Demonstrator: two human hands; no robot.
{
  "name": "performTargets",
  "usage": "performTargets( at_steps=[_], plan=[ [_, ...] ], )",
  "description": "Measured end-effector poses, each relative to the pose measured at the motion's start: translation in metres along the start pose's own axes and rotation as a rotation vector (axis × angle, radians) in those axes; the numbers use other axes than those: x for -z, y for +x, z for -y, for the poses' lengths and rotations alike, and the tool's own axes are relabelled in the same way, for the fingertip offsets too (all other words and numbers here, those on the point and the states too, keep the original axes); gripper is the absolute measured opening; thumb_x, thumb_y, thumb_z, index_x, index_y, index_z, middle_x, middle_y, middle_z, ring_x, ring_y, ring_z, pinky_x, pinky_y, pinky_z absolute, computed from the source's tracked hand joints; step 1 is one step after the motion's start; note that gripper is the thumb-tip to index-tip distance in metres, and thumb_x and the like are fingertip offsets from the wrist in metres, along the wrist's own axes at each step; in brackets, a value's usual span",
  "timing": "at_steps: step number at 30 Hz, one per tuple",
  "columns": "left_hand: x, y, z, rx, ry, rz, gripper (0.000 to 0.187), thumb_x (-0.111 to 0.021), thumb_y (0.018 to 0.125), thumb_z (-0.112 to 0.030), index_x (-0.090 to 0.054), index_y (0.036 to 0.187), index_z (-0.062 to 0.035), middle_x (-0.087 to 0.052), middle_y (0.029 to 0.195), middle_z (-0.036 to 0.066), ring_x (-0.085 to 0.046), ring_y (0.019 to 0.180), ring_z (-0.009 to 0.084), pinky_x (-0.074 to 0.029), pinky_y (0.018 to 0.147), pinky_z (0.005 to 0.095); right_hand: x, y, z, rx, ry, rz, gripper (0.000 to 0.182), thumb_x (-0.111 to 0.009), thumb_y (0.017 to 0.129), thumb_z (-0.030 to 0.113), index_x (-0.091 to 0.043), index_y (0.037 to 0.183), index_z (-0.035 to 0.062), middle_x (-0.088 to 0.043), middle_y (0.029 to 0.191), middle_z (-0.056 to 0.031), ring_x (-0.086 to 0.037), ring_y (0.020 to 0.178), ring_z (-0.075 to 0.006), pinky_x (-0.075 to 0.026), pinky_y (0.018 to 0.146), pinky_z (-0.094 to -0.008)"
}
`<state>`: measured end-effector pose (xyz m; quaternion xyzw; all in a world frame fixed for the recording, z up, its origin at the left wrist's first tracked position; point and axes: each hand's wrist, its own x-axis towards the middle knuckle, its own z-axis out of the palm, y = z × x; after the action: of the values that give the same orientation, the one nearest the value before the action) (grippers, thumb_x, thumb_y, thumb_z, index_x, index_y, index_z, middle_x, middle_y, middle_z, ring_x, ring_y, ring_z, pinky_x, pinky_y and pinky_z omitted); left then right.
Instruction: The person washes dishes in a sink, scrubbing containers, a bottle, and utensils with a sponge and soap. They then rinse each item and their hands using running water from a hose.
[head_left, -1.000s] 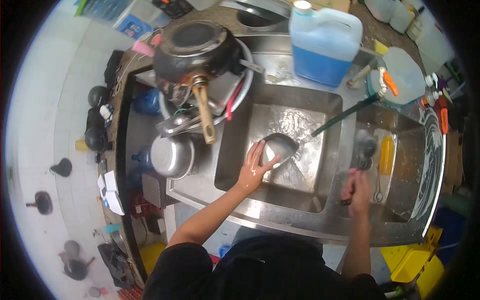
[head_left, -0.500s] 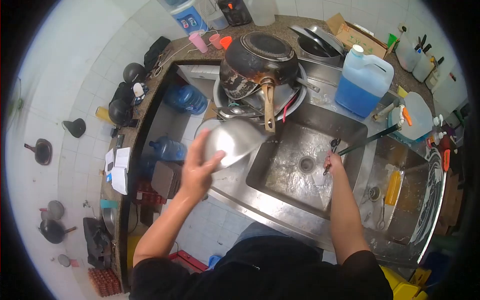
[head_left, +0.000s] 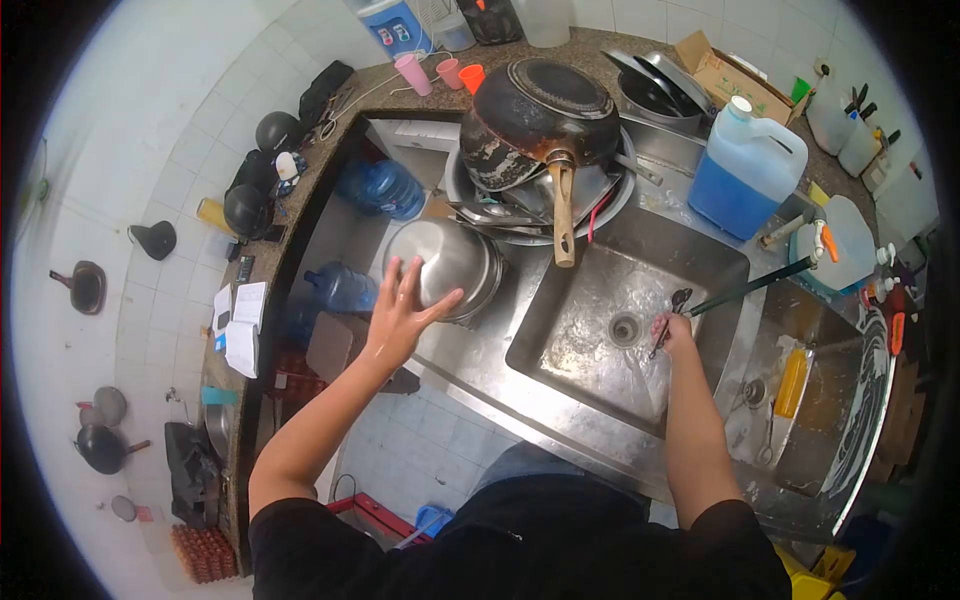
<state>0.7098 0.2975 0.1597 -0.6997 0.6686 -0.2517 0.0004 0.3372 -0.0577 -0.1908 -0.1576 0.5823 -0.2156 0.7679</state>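
A steel bowl (head_left: pixel 440 262) rests upside down on other metal ware at the left end of the steel counter. My left hand (head_left: pixel 405 312) lies on it with the fingers spread. Over the sink basin (head_left: pixel 590 350), to the right of the drain, my right hand (head_left: pixel 672 332) is closed around small dark utensils (head_left: pixel 680 300). A dark green faucet pipe (head_left: pixel 750 287) runs down close to this hand.
Stacked blackened pans (head_left: pixel 545 110) with a wooden handle fill a large basin behind the sink. A jug of blue liquid (head_left: pixel 745 170) stands at the back right. The second basin (head_left: pixel 810 440) holds a yellow bottle (head_left: pixel 791 383).
The steel bowl has gone from tilted in my left hand to upside down on the metal ware. My left hand's fingers have spread. The view has shifted slightly.
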Motion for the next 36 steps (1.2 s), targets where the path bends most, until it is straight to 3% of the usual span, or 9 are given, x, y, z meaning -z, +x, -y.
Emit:
performTargets(
  at_steps=[12,18,21,24,25,26,28,31,36],
  plan=[
    [-0.011,0.007,-0.027,0.193,-0.366,0.104,0.074,-0.072,0.068,-0.024,-0.057,0.14,-0.0203,-0.031,0.157,0.026,-0.029,0.142,0.0505,-0.025,0.111,0.065,0.018,0.024,0.007,0.038,-0.302,-0.074,0.032,-0.062,0.098,0.04,-0.052,0.09,0.0101,-0.047,0.059,-0.0027,-0.044,0.043,-0.0173,-0.039,0.039,-0.0363],
    [-0.026,0.016,-0.109,0.265,-0.594,-0.297,0.046,-0.076,0.074,-0.018,-0.06,0.115,-0.0038,-0.051,0.133,0.026,-0.051,0.121,0.0438,-0.041,0.1,0.0541,0.032,0.05,-0.003,0.011,-0.114,0.101,0.025,-0.057,0.102,0.031,-0.052,0.083,0.0165,-0.04,0.057,0.0025,-0.034,0.04,-0.0114,-0.026,0.035,-0.0297],
    [-0.051,0.063,-0.227,0.692,-1.231,0.089,0.024,-0.07,0.082,-0.01,-0.061,0.103,-0.0031,-0.065,0.076,0.008,-0.065,0.07,0.0226,-0.053,0.07,0.0355,0.028,0.011,-0.009,0.046,0.196,0.055,0.011,-0.058,0.095,0.014,-0.048,0.09,0.0174,-0.037,0.059,0.0048,-0.033,0.041,-0.0076,-0.024,0.034,-0.0263],
    [-0.156,0.116,-0.343,0.862,-1.401,0.597,0.039,-0.073,0.088,-0.031,-0.062,0.115,-0.0053,-0.071,0.099,0.013,-0.069,0.097,0.0233,-0.052,0.086,0.0366,0.026,-0.027,-0.013,0.016,0.046,-0.036,0.011,-0.058,0.093,0.019,-0.051,0.09,0.0121,-0.04,0.059,0.0024,-0.035,0.041,-0.0112,-0.025,0.035,-0.0295],
    [-0.187,0.132,-0.374,0.937,-1.577,0.789,0.042,-0.071,0.089,-0.034,-0.062,0.116,-0.0045,-0.071,0.103,0.015,-0.068,0.099,0.0247,-0.052,0.087,0.0364,0.032,-0.018,-0.024,0.082,-0.213,-0.166,0.015,-0.056,0.094,0.018,-0.051,0.084,0.0088,-0.044,0.06,-0.002,-0.047,0.048,-0.0179,-0.039,0.041,-0.0369],
    [-0.217,0.15,-0.405,1.023,-1.709,0.998,0.045,-0.069,0.09,-0.038,-0.062,0.117,-0.0036,-0.071,0.107,0.016,-0.068,0.101,0.0261,-0.053,0.088,0.0362,0.06,0.018,-0.073,0.52,-0.397,-0.18,0.022,-0.056,0.095,0.023,-0.061,0.087,0.0026,-0.062,0.074,-0.0109,-0.063,0.066,-0.0283,-0.052,0.06,-0.043],
    [-0.284,0.169,-0.446,1.062,-2.107,1.234,0.042,-0.062,0.095,-0.035,-0.062,0.116,0.0015,-0.071,0.108,0.017,-0.069,0.099,0.0296,-0.055,0.084,0.0372,0.039,-0.058,-0.022,0.458,-0.995,-0.239,0.035,-0.057,0.093,0.025,-0.063,0.113,-0.0039,-0.067,0.109,-0.0298,-0.063,0.109,-0.0455,-0.048,0.093,-0.0539],
    [-0.31,0.188,-0.484,1.397,-2.244,1.2,0.027,-0.054,0.098,-0.019,-0.065,0.099,0.0054,-0.067,0.08,0.014,-0.064,0.066,0.0252,-0.053,0.057,0.0355,0.059,-0.072,-0.021,0.469,-1.005,-0.151,0.034,-0.057,0.09,0.02,-0.064,0.112,-0.0046,-0.059,0.126,-0.0297,-0.054,0.12,-0.0466,-0.043,0.104,-0.0503],
    [-0.399,0.175,-0.502,1.369,-2.401,1.158,0.014,-0.051,0.102,-0.018,-0.06,0.101,-0.0066,-0.056,0.071,0.004,-0.042,0.05,0.0101,-0.036,0.043,0.0229,0.074,-0.229,0.058,0.873,-0.801,-0.051,0.021,-0.063,0.086,0.005,-0.065,0.105,-0.0012,-0.07,0.094,-0.0188,-0.07,0.087,-0.0265,-0.055,0.077,-0.0389]
  ],
)
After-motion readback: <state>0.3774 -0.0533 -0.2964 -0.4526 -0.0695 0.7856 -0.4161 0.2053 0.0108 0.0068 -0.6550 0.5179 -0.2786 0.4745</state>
